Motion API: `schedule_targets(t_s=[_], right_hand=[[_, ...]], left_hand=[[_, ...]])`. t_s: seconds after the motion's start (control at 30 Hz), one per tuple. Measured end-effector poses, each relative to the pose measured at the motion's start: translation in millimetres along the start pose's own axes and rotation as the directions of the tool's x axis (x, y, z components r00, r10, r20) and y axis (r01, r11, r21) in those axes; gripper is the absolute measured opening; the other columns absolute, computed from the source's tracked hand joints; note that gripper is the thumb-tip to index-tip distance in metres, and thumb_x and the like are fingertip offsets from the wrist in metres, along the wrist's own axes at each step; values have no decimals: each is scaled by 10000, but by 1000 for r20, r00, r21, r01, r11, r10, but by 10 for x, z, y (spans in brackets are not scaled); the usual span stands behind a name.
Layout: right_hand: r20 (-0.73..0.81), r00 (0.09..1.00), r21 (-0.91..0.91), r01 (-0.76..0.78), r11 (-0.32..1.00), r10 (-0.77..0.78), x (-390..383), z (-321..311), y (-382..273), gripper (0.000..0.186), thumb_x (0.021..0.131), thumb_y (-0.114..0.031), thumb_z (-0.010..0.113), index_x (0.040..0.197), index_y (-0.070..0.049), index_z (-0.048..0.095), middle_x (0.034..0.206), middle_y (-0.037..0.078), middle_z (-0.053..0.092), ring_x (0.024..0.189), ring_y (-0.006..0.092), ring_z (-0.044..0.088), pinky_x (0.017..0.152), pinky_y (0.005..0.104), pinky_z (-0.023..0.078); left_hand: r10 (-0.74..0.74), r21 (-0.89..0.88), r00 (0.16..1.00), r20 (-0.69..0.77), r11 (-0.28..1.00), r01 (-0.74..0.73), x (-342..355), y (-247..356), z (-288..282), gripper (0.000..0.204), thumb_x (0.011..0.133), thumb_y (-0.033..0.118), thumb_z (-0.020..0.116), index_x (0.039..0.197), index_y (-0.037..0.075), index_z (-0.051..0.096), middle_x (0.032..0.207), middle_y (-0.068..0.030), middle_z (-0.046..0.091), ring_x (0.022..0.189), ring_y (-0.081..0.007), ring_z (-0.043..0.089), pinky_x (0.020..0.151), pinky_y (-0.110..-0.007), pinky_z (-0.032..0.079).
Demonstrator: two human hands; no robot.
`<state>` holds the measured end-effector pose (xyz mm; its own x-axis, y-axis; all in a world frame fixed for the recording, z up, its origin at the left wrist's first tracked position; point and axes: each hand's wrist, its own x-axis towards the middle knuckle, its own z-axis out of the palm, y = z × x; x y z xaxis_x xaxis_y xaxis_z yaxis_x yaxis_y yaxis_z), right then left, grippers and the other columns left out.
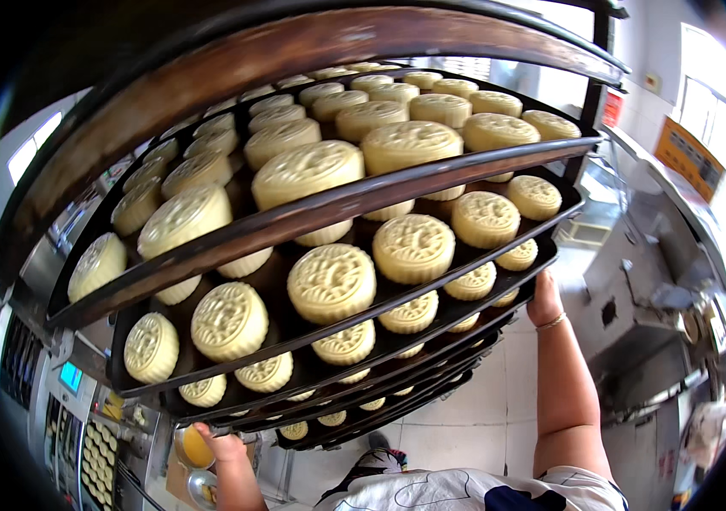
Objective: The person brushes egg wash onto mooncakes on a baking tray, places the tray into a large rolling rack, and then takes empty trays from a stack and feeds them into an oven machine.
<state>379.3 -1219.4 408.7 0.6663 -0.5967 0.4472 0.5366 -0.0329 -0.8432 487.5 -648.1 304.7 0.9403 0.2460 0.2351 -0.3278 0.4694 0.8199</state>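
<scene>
A dark metal rack (295, 51) of stacked black trays (348, 184) fills most of the head view, each tray holding several pale round moulded pastries (331, 281) with raised patterned tops. My left hand (222, 444) grips a lower tray's edge at the bottom left, its fingertips partly behind the metal. On the right, my right hand (544, 298) grasps the end of another tray, a little higher up, with its fingers partly hidden by the tray.
Steel equipment (610, 272) stands at the right beside a tiled floor (454, 422). At lower left are a bowl of yellow liquid (197, 447), a metal bowl (203, 487), a machine with a blue screen (72, 375) and another tray of pastries (99, 462).
</scene>
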Motion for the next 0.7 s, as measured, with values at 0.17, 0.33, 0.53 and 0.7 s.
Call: schedule_targets(t_s=[0.17, 0.33, 0.53, 0.7], right_hand=[[131, 969, 111, -226, 968, 211, 530, 588, 716, 487, 958, -329, 392, 1359, -62, 319, 1346, 67, 417, 1214, 212, 426, 1009, 340, 356], [304, 949, -457, 65, 887, 87, 853, 1011, 1279, 449, 860, -94, 429, 1303, -40, 379, 1278, 115, 482, 1175, 239, 464, 974, 332, 374], [47, 905, -83, -419, 904, 423, 1322, 1160, 2150, 350, 909, -199, 462, 1210, -22, 480, 1184, 99, 545, 1147, 232, 471, 968, 313, 359], [82, 941, -443, -261, 858, 329, 1541, 2119, 2889, 515, 947, -373, 356, 1249, 31, 458, 1290, 108, 465, 1183, 191, 396, 1037, 305, 260]], left_hand=[[-9, -76, 990, -144, 997, -2, 228, -139, -698, 846, 779, 679, 444, 1316, 32, 344, 1320, -75, 409, 1183, -227, 422, 999, -375, 348], [111, 211, 966, -234, 976, -61, 276, -254, -853, 873, 771, 690, 467, 1302, 6, 356, 1303, -88, 436, 1157, -227, 455, 983, -377, 374], [-57, 161, 965, -258, 982, 101, 629, -605, -706, 931, 740, 730, 465, 1261, -38, 392, 1262, -106, 464, 1107, -208, 490, 940, -375, 410], [-40, 56, 973, -226, 997, 54, 1244, -1195, -1457, 699, 858, 606, 427, 1282, 51, 390, 1211, -52, 496, 1057, -187, 474, 904, -362, 392]])
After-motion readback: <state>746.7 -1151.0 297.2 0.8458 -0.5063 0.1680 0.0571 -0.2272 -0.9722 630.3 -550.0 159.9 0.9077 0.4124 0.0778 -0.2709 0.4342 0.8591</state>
